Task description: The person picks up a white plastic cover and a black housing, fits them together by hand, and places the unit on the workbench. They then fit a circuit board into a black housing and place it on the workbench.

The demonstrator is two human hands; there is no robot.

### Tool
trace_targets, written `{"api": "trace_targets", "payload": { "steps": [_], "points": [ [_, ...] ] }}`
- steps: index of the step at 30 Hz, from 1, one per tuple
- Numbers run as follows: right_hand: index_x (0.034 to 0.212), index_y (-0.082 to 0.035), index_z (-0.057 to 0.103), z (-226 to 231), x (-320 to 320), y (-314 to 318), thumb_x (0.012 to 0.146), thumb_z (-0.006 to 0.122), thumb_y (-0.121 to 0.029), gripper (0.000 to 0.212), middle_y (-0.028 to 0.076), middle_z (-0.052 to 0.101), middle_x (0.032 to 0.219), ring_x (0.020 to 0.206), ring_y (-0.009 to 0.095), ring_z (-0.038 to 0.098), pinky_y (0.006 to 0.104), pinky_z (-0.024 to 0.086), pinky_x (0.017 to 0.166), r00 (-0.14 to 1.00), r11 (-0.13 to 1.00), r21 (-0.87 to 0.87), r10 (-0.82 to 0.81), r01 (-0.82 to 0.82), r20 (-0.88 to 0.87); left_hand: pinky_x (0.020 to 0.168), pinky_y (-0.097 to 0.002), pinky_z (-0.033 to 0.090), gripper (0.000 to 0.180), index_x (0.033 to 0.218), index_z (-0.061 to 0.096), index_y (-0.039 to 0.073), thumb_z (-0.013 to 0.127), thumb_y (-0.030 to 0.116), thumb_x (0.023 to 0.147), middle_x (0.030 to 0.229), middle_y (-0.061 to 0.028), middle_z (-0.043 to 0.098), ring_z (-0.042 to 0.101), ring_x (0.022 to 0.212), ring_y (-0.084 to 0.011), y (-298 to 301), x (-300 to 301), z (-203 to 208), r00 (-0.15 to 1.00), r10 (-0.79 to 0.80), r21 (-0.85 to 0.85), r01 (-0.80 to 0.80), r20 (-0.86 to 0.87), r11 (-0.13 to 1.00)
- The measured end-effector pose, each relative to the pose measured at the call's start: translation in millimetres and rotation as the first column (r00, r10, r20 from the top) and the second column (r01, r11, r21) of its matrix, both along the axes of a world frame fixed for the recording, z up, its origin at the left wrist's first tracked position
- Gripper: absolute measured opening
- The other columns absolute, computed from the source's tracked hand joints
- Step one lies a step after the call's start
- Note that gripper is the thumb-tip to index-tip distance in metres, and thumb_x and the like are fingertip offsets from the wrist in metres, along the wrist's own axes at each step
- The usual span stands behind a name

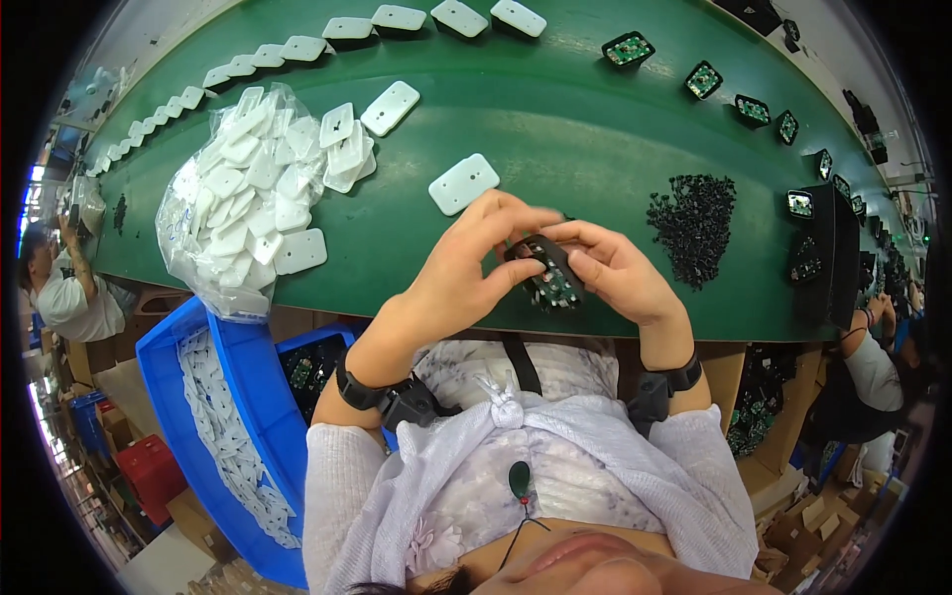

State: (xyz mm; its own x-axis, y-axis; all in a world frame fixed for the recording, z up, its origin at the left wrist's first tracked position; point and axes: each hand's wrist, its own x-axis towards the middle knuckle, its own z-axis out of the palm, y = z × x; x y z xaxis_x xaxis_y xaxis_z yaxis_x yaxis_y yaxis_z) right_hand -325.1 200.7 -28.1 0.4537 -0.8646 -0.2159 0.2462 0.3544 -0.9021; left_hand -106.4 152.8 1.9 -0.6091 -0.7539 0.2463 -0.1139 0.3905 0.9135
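Observation:
Both hands hold a small black casing with a green circuit board [557,284] inside, just above the near edge of the green table. My left hand [468,260] is closed on its left side, with the thumb on the open face over the board. My right hand [617,270] grips the right side of the casing between thumb and fingers. A small dark bit shows by the fingertips at the top; I cannot make out what it is. Just beyond my left hand lies a white plate [463,184] with two holes. Right of my hands is a pile of small black parts [691,228].
A clear bag of white plates [243,188] stands at the left, with a loose white plate [391,108] beyond it. White-topped pieces [399,18] line the far edge; black casings with boards [629,50] curve down the right. A blue bin [260,397] sits below left. Other people work at both sides.

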Motion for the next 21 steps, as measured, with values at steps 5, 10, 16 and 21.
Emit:
{"api": "trace_targets", "payload": {
  "steps": [5,10,16,21],
  "points": [
    [0.132,0.001,0.045,0,3,3,0.101,0.045,-0.033,0.047,0.018,0.059,0.119,0.103,0.024,0.063,0.0336,0.054,0.088,0.921,0.97,0.126,-0.238,0.208,0.309,0.085,-0.0379,0.046,0.06,0.124,0.054,0.004,0.08,0.015,0.071,0.112,-0.0145,0.055,0.053,0.101,-0.0294,-28,8,-16,0.91,0.367,-0.461,-0.246,0.194,0.853],
    [0.132,0.002,0.045,-1,-2,-5,0.103,0.041,-0.033,0.046,0.017,0.061,0.117,0.102,0.022,0.063,0.0325,0.052,0.091,0.876,0.908,0.099,-0.419,0.407,0.239,0.087,-0.0408,0.046,0.051,0.118,0.057,0.004,0.077,0.015,0.072,0.111,-0.0142,0.055,0.052,0.103,-0.0304,-48,27,-48,0.765,0.529,-0.632,-0.212,0.368,0.746],
    [0.133,0.002,0.045,-4,-3,-7,0.103,0.042,-0.032,0.045,0.016,0.061,0.117,0.102,0.02,0.063,0.0309,0.052,0.09,0.885,0.898,0.084,-0.441,0.433,0.149,0.083,-0.0389,0.047,0.034,0.107,0.063,0.003,0.073,0.014,0.076,0.107,-0.0109,0.056,0.054,0.098,-0.0291,-47,22,-43,0.792,0.475,-0.619,-0.162,0.383,0.769],
    [0.134,0.002,0.044,1,-3,-8,0.103,0.043,-0.03,0.045,0.016,0.06,0.119,0.104,0.021,0.062,0.032,0.05,0.092,0.878,0.886,0.073,-0.463,0.457,0.118,0.08,-0.0355,0.047,0.029,0.106,0.064,0.003,0.071,0.016,0.08,0.099,-0.0104,0.059,0.056,0.093,-0.0286,-49,24,-49,0.774,0.496,-0.703,-0.095,0.393,0.705]
  ]
}}
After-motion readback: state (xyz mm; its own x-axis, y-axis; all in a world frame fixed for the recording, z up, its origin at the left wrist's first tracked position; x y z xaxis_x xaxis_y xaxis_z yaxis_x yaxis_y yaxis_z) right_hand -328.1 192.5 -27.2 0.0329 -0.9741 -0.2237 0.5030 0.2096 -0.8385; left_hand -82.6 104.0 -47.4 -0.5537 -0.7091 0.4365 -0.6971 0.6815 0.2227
